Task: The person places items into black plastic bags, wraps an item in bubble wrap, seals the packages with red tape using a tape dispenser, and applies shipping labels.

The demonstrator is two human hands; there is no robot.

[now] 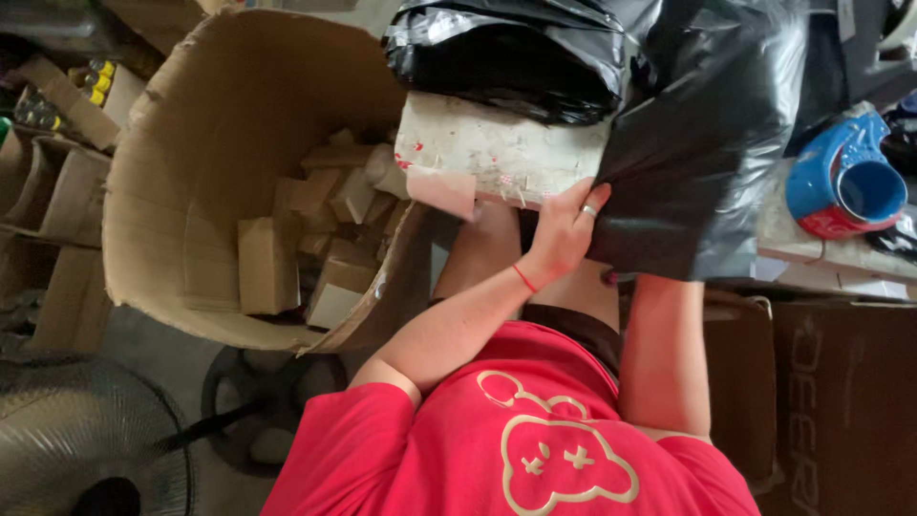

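My left hand (564, 227), with a ring and a red wrist string, grips the edge of a large black plastic bag (702, 143) where it meets a dirty white board (497, 148). The board lies across my lap with a second bundle of black plastic (506, 57) on top of it. My right forearm reaches up under the bag. Only the fingertips of my right hand (611, 278) show, curled at the bag's lower edge. I wear a red shirt with a pale bear outline.
A big open cardboard box (191, 182) at left holds several small cardboard cartons (267, 263). A fan (86, 440) stands at bottom left with a dark round base (258, 392) beside it. A blue round object (845, 182) sits on a bench at right, above brown cartons (841, 401).
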